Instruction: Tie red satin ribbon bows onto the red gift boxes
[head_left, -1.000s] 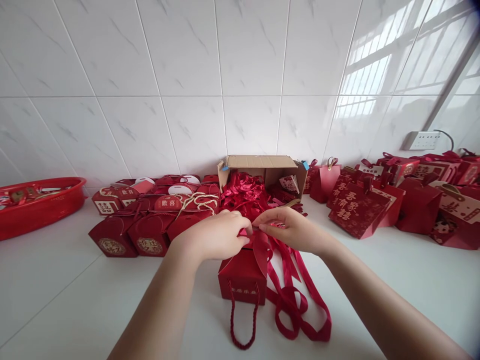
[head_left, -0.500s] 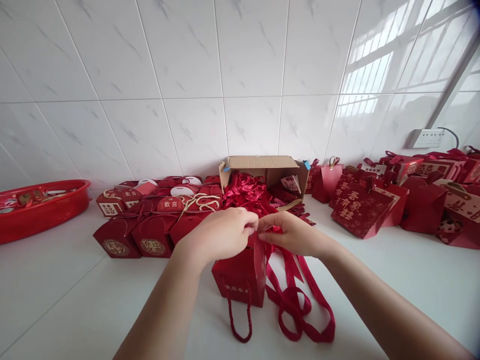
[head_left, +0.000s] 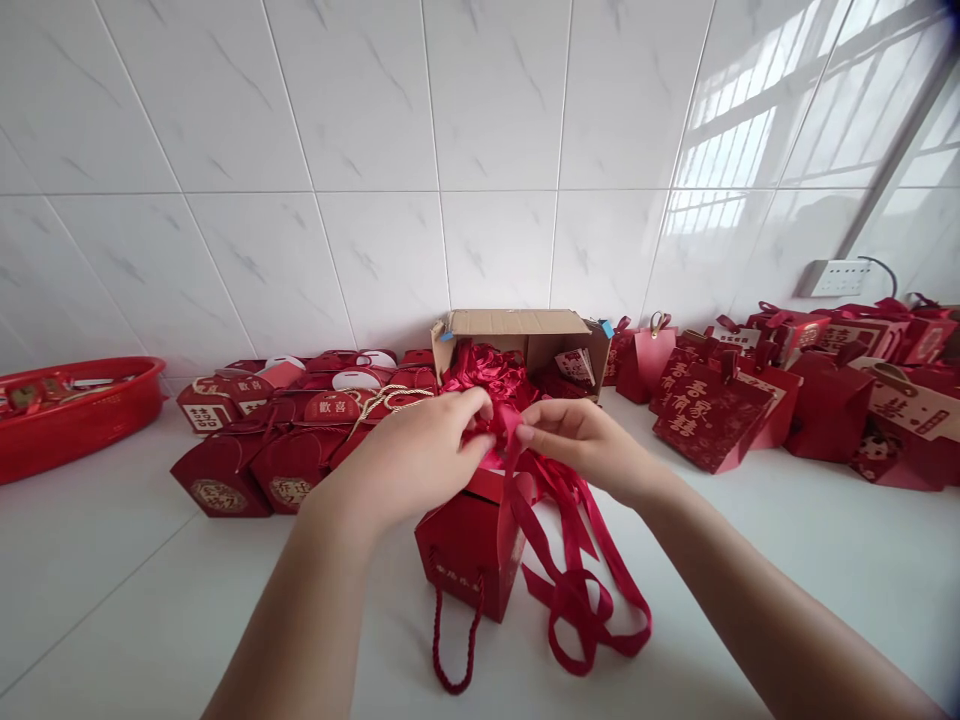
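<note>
A small red gift box (head_left: 469, 545) with a red cord handle hanging over its front stands on the white counter (head_left: 135, 590) just before me. Above its top my left hand (head_left: 420, 455) and my right hand (head_left: 581, 445) meet, both pinched closed on a red satin ribbon (head_left: 577, 590). The ribbon loops between the fingertips and its long tails trail down to the right of the box onto the counter.
An open cardboard box (head_left: 525, 335) full of red ribbons sits against the tiled wall. Several red gift boxes (head_left: 300, 430) lie at the left, more gift boxes (head_left: 757, 400) at the right. A red basin (head_left: 75, 415) stands far left. A wall socket (head_left: 832, 277) is at the right.
Both hands have lifted slightly with the ribbon, forming a loop above the box. The box has turned a little and its top flap shows more.
</note>
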